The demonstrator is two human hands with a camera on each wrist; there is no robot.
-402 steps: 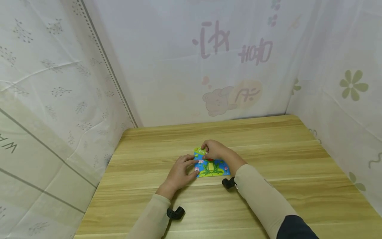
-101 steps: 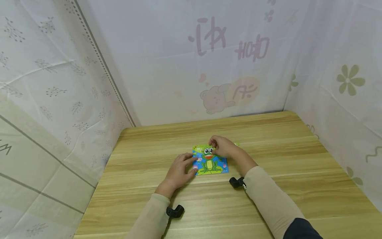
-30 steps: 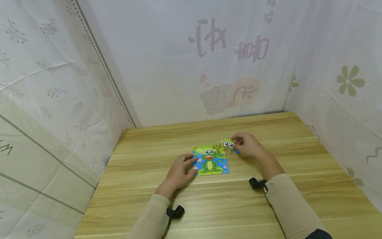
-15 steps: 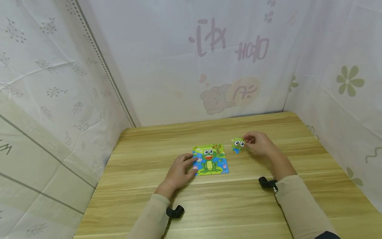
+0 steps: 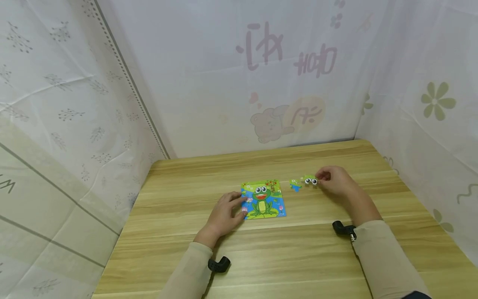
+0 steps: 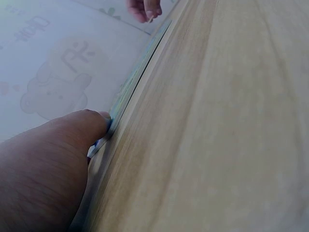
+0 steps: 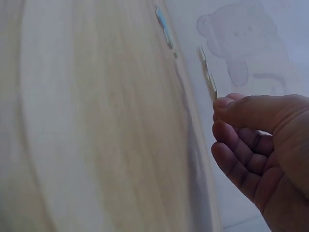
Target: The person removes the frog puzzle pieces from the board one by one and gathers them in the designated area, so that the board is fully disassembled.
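A square frog puzzle (image 5: 263,200) lies flat on the wooden table (image 5: 298,257). My left hand (image 5: 239,205) rests at its left edge with relaxed fingers. In the left wrist view its thumb (image 6: 82,135) touches the edge of the puzzle (image 6: 140,67). Right of the puzzle, my right hand (image 5: 319,179) pinches a green puzzle piece (image 5: 310,180) with frog eyes, just above the table. In the right wrist view the piece (image 7: 208,79) sticks up from the fingertips (image 7: 227,104). A small blue and green piece (image 5: 295,185) lies on the table between puzzle and hand.
Thin white printed curtains (image 5: 261,83) close in the table at the back and on both sides. The table's right edge (image 5: 414,195) runs close to the right curtain. Black wrist camera mounts (image 5: 219,265) sit at both sleeves.
My right hand has moved right, away from the puzzle, carrying the eyes piece. A small blue and green piece now lies apart behind it. The left hand has stayed put.
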